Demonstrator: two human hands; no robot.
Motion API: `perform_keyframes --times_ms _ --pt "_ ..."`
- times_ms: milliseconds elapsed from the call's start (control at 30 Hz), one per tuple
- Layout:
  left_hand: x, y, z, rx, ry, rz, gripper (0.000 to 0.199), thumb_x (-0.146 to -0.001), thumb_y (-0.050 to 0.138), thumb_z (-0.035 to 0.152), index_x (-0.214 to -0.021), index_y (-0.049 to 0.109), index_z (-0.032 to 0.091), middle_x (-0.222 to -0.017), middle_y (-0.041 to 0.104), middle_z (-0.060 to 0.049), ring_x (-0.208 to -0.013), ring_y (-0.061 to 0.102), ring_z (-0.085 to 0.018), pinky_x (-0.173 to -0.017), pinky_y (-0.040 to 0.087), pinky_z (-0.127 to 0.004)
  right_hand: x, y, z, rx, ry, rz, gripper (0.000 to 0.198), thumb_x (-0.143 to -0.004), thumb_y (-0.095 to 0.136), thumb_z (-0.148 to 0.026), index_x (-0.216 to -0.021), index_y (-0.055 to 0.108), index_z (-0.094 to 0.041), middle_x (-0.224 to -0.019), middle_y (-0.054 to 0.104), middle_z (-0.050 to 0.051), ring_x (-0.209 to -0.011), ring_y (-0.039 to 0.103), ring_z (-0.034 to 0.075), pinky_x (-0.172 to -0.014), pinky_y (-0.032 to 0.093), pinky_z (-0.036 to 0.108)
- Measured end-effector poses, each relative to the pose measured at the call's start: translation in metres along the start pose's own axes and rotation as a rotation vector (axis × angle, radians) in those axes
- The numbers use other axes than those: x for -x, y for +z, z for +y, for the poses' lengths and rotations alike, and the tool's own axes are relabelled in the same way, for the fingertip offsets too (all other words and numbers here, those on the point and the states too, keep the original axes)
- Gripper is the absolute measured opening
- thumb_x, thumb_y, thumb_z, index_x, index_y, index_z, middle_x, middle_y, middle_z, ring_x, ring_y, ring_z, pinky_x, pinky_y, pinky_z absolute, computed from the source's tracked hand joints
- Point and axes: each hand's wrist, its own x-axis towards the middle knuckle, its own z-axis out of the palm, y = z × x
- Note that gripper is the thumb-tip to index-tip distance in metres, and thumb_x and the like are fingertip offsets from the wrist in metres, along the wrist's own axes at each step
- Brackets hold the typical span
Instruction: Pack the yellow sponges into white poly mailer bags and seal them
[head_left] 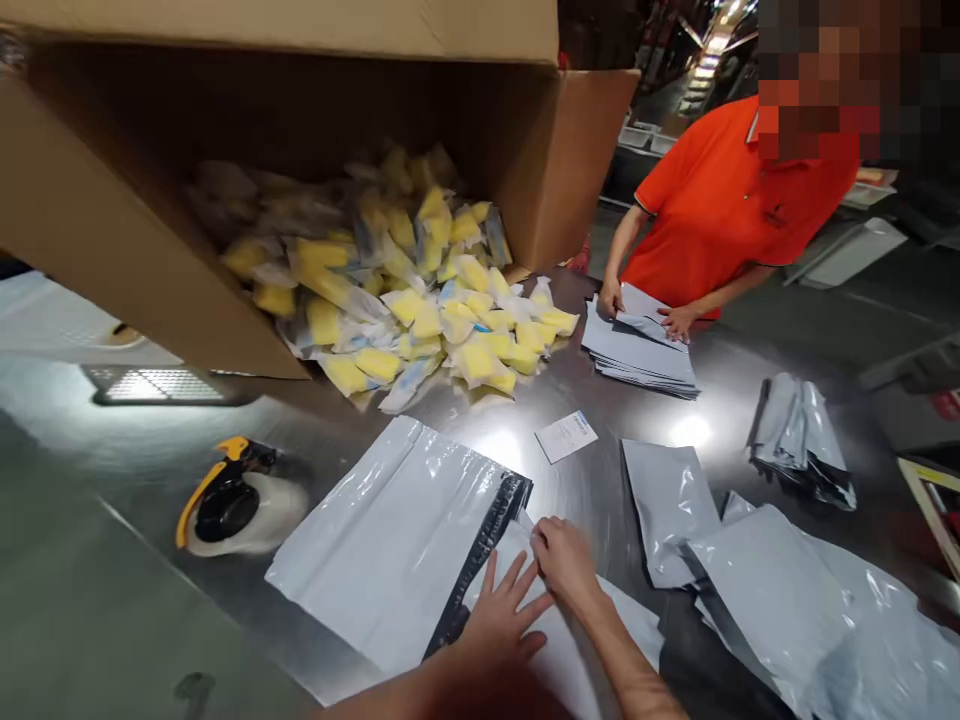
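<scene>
My left hand (506, 612) lies flat with fingers spread on a pale poly mailer (559, 650) near the table's front edge. My right hand (564, 556) is closed, its fingertips pinching the far edge of that same mailer. Part of the mailer is hidden under my hands and forearms. Just left lies a stack of larger white poly mailers (397, 540), with a dark printed strip along its right side. Beyond my hands a small white printed card (566, 437) rests on the metal table (465, 405).
A big cardboard box (574, 170) on its side spills yellow items in clear wrappers (480, 360). A tape dispenser (232, 500) sits at left. More filled-looking mailers (780, 580) and a bundle (799, 430) lie right. Across the table, a person in orange (720, 210) handles stacked mailers (637, 355).
</scene>
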Motion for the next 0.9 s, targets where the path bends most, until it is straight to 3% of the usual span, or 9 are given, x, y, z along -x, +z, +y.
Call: perform_keyframes --times_ms 100,167,233,300,367,600,733,900 --pt "-0.022 -0.024 0.01 0.593 -0.518 0.138 0.032 -0.091 0.062 0.05 -0.103 0.071 0.023 -0.117 0.072 -0.015 -0.119 0.063 -0.037 -0.106 0.048 -0.057 0.006 0.006 0.013 0.067 -0.15 0.151 0.021 -0.1 0.055 -0.02 -0.09 0.073 -0.022 -0.088 0.073 0.003 -0.088 0.064 0.022 -0.077 0.033 0.034" --pt "-0.041 -0.038 0.014 0.919 -0.837 0.169 0.045 -0.088 0.056 0.065 -0.082 0.063 0.021 -0.09 0.071 -0.012 -0.089 0.07 -0.03 -0.082 0.06 -0.045 0.016 0.009 0.02 0.111 -0.256 0.306 0.022 -0.101 0.054 -0.022 -0.088 0.072 -0.023 -0.082 0.069 0.002 -0.082 0.059 0.021 -0.076 0.029 0.035" --pt "-0.058 -0.047 0.013 1.086 -0.972 0.115 0.056 -0.082 0.051 0.077 -0.077 0.055 0.021 -0.076 0.065 -0.007 -0.062 0.065 -0.022 -0.054 0.056 -0.035 0.025 0.009 0.02 0.111 -0.323 0.401 0.025 -0.102 0.052 -0.019 -0.085 0.071 -0.023 -0.077 0.066 0.002 -0.077 0.054 0.02 -0.074 0.027 0.035" --pt "-0.069 -0.05 0.011 1.161 -1.01 0.073 0.06 -0.079 0.05 0.08 -0.078 0.052 0.021 -0.071 0.061 -0.003 -0.05 0.06 -0.017 -0.042 0.049 -0.03 0.032 0.009 0.017 0.093 -0.369 0.436 0.028 -0.101 0.05 -0.015 -0.082 0.069 -0.022 -0.074 0.065 0.001 -0.074 0.051 0.02 -0.072 0.025 0.035" --pt "-0.074 -0.05 0.008 1.201 -1.041 0.07 0.055 -0.078 0.054 0.076 -0.077 0.049 0.021 -0.069 0.059 -0.002 -0.047 0.058 -0.016 -0.039 0.046 -0.028 0.035 0.008 0.013 0.068 -0.376 0.433 0.027 -0.099 0.051 -0.013 -0.08 0.068 -0.022 -0.074 0.065 0.001 -0.073 0.051 0.02 -0.072 0.025 0.035" --pt "-0.067 -0.051 0.008 1.165 -0.929 0.126 0.031 -0.081 0.058 0.052 -0.073 0.048 0.023 -0.057 0.056 0.002 -0.047 0.056 -0.015 -0.047 0.047 -0.028 0.025 -0.002 0.003 0.03 -0.258 0.247 0.017 -0.095 0.058 -0.015 -0.095 0.073 -0.023 -0.083 0.074 0.001 -0.08 0.061 0.021 -0.075 0.029 0.035" --pt "-0.064 -0.055 0.009 1.083 -0.876 0.16 0.022 -0.081 0.055 0.042 -0.07 0.046 0.025 -0.056 0.054 0.003 -0.051 0.054 -0.015 -0.05 0.045 -0.026 0.013 -0.018 -0.007 0.139 -0.264 0.092 0.021 -0.093 0.055 -0.013 -0.089 0.074 -0.021 -0.085 0.075 0.005 -0.083 0.065 0.024 -0.075 0.032 0.036" --pt "-0.064 -0.055 0.01 1.013 -0.854 0.165 0.017 -0.076 0.05 0.039 -0.069 0.044 0.026 -0.058 0.049 0.004 -0.055 0.053 -0.016 -0.05 0.043 -0.026 0.005 -0.026 -0.012 0.083 -0.243 0.0 0.023 -0.093 0.052 -0.014 -0.088 0.074 -0.021 -0.092 0.076 0.006 -0.087 0.066 0.023 -0.077 0.037 0.035"
